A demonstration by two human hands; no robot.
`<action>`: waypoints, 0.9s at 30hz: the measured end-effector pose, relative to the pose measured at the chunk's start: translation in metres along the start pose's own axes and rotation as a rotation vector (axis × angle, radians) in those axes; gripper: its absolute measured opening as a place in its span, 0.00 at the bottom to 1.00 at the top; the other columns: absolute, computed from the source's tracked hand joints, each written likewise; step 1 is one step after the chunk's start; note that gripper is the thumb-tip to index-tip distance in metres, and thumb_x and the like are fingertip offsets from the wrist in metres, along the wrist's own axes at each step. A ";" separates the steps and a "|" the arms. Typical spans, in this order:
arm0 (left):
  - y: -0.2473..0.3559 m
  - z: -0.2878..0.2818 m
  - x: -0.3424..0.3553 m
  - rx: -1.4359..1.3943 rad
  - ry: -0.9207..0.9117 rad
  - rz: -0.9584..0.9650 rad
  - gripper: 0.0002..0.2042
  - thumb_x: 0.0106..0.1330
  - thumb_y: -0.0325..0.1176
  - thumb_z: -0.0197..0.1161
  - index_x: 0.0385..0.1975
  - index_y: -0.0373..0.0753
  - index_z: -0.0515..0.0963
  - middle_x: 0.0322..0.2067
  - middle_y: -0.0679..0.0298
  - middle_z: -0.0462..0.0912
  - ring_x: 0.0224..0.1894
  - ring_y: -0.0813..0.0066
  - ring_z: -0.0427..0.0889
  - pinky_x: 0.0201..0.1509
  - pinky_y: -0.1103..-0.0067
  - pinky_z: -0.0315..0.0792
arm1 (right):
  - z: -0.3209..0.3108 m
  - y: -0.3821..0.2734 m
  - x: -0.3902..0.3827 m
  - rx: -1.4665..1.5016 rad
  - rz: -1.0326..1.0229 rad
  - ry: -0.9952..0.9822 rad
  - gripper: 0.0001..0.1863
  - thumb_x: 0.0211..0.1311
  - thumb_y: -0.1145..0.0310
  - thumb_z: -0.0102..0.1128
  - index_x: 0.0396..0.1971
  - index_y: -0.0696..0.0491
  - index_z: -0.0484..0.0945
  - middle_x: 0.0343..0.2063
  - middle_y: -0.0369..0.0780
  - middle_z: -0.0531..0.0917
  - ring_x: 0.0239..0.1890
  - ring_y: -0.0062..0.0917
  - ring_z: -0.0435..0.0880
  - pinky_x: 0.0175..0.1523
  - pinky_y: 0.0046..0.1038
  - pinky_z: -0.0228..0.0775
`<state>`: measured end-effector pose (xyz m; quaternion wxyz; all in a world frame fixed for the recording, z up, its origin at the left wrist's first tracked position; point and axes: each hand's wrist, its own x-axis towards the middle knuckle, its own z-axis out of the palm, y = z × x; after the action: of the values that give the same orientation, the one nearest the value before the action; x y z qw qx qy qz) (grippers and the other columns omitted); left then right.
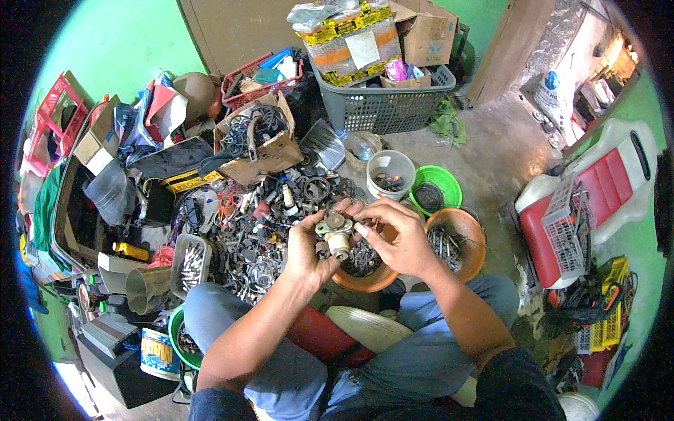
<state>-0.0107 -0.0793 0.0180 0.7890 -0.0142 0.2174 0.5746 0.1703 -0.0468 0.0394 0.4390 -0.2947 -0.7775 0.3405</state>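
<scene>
A small cast-metal engine part, dull grey-tan with a flange, a round cap and a stubby cylindrical end, is held up in front of me. My left hand cradles it, fingers curled around its left side and behind it. At its right edge, the thumb and fingers of my right hand close in a pinch; what exactly lies between the fingertips is partly hidden. Below the hands is an orange-brown bowl of small dark metal pieces. To the left spreads a large heap of loose metal parts on the floor.
Beyond my hands stand a whitish bucket, a green basin and an orange tub of metal rods. A grey container of pale pieces sits left. A grey basket is at the back, a red-and-white seat at right.
</scene>
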 end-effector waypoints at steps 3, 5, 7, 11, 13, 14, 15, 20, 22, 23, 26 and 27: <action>0.000 0.001 0.000 0.005 -0.001 -0.038 0.23 0.76 0.38 0.38 0.61 0.30 0.68 0.58 0.49 0.75 0.62 0.55 0.74 0.68 0.58 0.69 | -0.002 0.001 0.000 -0.017 0.013 0.030 0.07 0.60 0.76 0.65 0.38 0.58 0.81 0.37 0.42 0.83 0.38 0.28 0.84 0.39 0.28 0.76; 0.000 0.001 0.000 0.020 -0.005 -0.079 0.22 0.76 0.38 0.38 0.59 0.30 0.69 0.57 0.49 0.76 0.61 0.55 0.75 0.66 0.58 0.70 | -0.004 0.000 0.001 0.008 0.034 0.060 0.06 0.61 0.77 0.64 0.38 0.58 0.81 0.36 0.42 0.83 0.36 0.26 0.85 0.37 0.26 0.77; -0.002 0.000 0.001 0.068 -0.019 -0.106 0.22 0.77 0.39 0.37 0.58 0.30 0.69 0.56 0.48 0.77 0.60 0.54 0.76 0.66 0.58 0.72 | -0.007 0.004 0.003 -0.070 -0.059 0.084 0.05 0.63 0.78 0.62 0.37 0.60 0.81 0.36 0.43 0.82 0.34 0.24 0.86 0.34 0.23 0.78; -0.008 0.001 0.001 0.156 -0.038 -0.202 0.24 0.79 0.43 0.33 0.59 0.30 0.67 0.53 0.47 0.78 0.56 0.54 0.79 0.62 0.58 0.76 | -0.010 0.000 0.003 0.032 0.149 0.094 0.06 0.63 0.75 0.64 0.37 0.60 0.83 0.38 0.41 0.82 0.29 0.20 0.84 0.33 0.22 0.76; -0.010 0.002 -0.001 0.234 -0.050 -0.223 0.24 0.79 0.44 0.32 0.59 0.31 0.67 0.52 0.47 0.78 0.53 0.54 0.81 0.58 0.58 0.79 | -0.015 0.006 0.002 -0.012 0.170 -0.004 0.07 0.63 0.73 0.65 0.38 0.59 0.84 0.39 0.40 0.82 0.29 0.19 0.83 0.34 0.22 0.76; -0.010 0.002 -0.001 0.259 -0.049 -0.241 0.23 0.79 0.43 0.33 0.59 0.32 0.67 0.50 0.48 0.79 0.51 0.53 0.82 0.56 0.58 0.80 | -0.016 0.008 0.002 -0.034 0.180 -0.053 0.07 0.63 0.72 0.65 0.38 0.59 0.85 0.39 0.40 0.83 0.28 0.19 0.83 0.34 0.23 0.76; -0.010 0.001 -0.001 0.285 -0.047 -0.260 0.22 0.79 0.42 0.34 0.59 0.32 0.68 0.49 0.49 0.80 0.49 0.53 0.83 0.55 0.59 0.81 | -0.016 0.009 0.001 0.074 0.263 -0.097 0.08 0.62 0.71 0.66 0.38 0.57 0.86 0.41 0.41 0.83 0.33 0.22 0.84 0.37 0.24 0.77; -0.011 -0.001 -0.001 0.329 -0.094 -0.352 0.21 0.79 0.41 0.36 0.59 0.34 0.68 0.45 0.50 0.82 0.46 0.53 0.85 0.53 0.60 0.82 | -0.017 0.013 0.001 0.215 0.337 -0.256 0.07 0.62 0.75 0.66 0.37 0.62 0.85 0.37 0.39 0.82 0.33 0.19 0.82 0.35 0.21 0.75; -0.013 -0.001 -0.001 0.359 -0.061 -0.372 0.21 0.79 0.42 0.36 0.59 0.33 0.68 0.45 0.50 0.82 0.46 0.53 0.85 0.53 0.59 0.82 | -0.015 0.023 0.000 0.208 0.199 -0.267 0.07 0.62 0.75 0.66 0.36 0.63 0.85 0.36 0.39 0.82 0.28 0.17 0.81 0.29 0.20 0.73; -0.014 -0.001 -0.001 0.375 -0.044 -0.382 0.22 0.79 0.42 0.36 0.59 0.33 0.68 0.45 0.50 0.82 0.46 0.54 0.85 0.53 0.59 0.82 | -0.019 0.025 -0.002 0.254 0.301 -0.311 0.06 0.62 0.75 0.66 0.36 0.63 0.85 0.36 0.39 0.83 0.28 0.17 0.81 0.29 0.20 0.73; -0.013 -0.006 -0.001 0.361 -0.072 -0.438 0.22 0.79 0.43 0.36 0.58 0.32 0.68 0.46 0.50 0.82 0.47 0.54 0.84 0.53 0.58 0.81 | -0.022 0.016 0.001 0.349 0.511 -0.410 0.07 0.63 0.74 0.65 0.35 0.62 0.85 0.32 0.38 0.83 0.25 0.17 0.80 0.28 0.21 0.72; -0.013 -0.007 -0.001 0.364 -0.079 -0.440 0.22 0.79 0.43 0.36 0.58 0.32 0.68 0.46 0.50 0.82 0.47 0.54 0.84 0.54 0.58 0.81 | -0.023 0.015 0.001 0.347 0.511 -0.416 0.07 0.64 0.72 0.66 0.36 0.61 0.85 0.29 0.37 0.83 0.23 0.16 0.79 0.27 0.21 0.71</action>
<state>-0.0011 -0.0867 0.0095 0.8922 0.1034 0.2775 0.3411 0.1924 -0.0309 0.0363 0.2159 -0.3250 -0.6820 0.6186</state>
